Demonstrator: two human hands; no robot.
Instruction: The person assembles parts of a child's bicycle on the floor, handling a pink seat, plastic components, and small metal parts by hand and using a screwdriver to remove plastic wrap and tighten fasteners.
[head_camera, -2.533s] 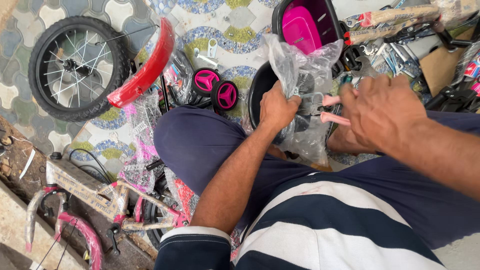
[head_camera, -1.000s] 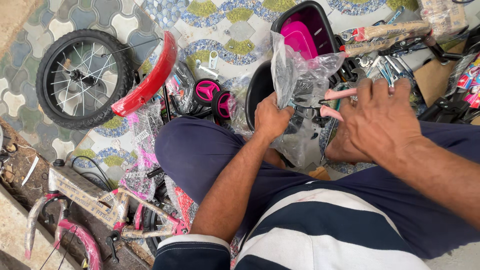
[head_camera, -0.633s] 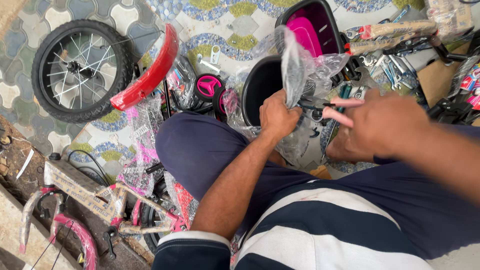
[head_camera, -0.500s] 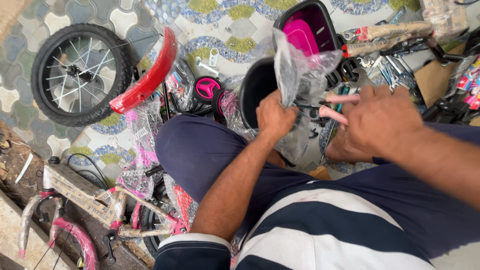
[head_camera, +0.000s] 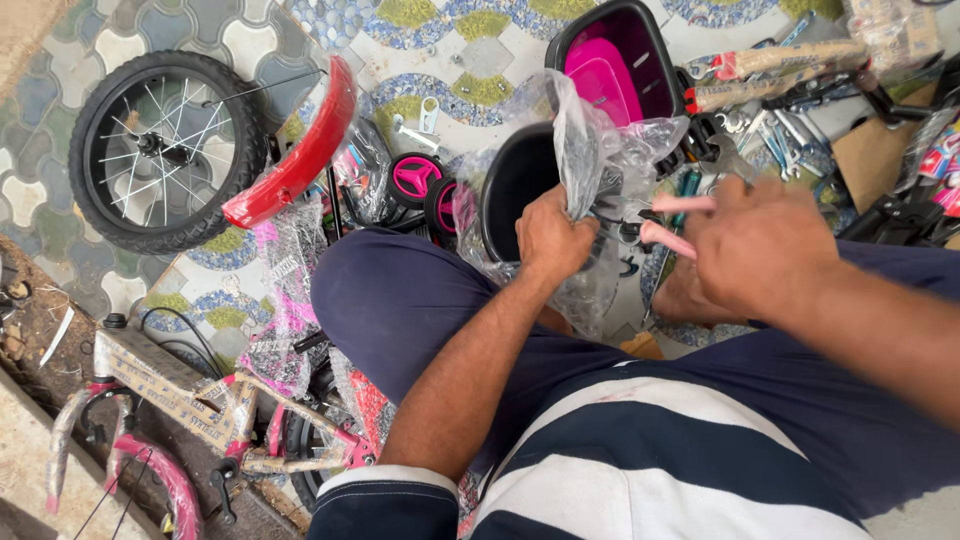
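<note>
While the person sits among bicycle parts, both hands work at a clear plastic bag (head_camera: 610, 150) in the upper middle of the frame.

From the left: a spoked bicycle wheel (head_camera: 160, 150) lies at upper left on the patterned tile floor (head_camera: 470, 60), a red mudguard (head_camera: 295, 165) just beside it, then two pink-and-black training wheels (head_camera: 425, 190). At centre the left hand (head_camera: 555, 240) is clenched around the crumpled bag; the right hand (head_camera: 765, 250), blurred, pinches pink-handled pliers (head_camera: 675, 220) beside it. A black-and-pink basket (head_camera: 620, 55) sits above.
</note>
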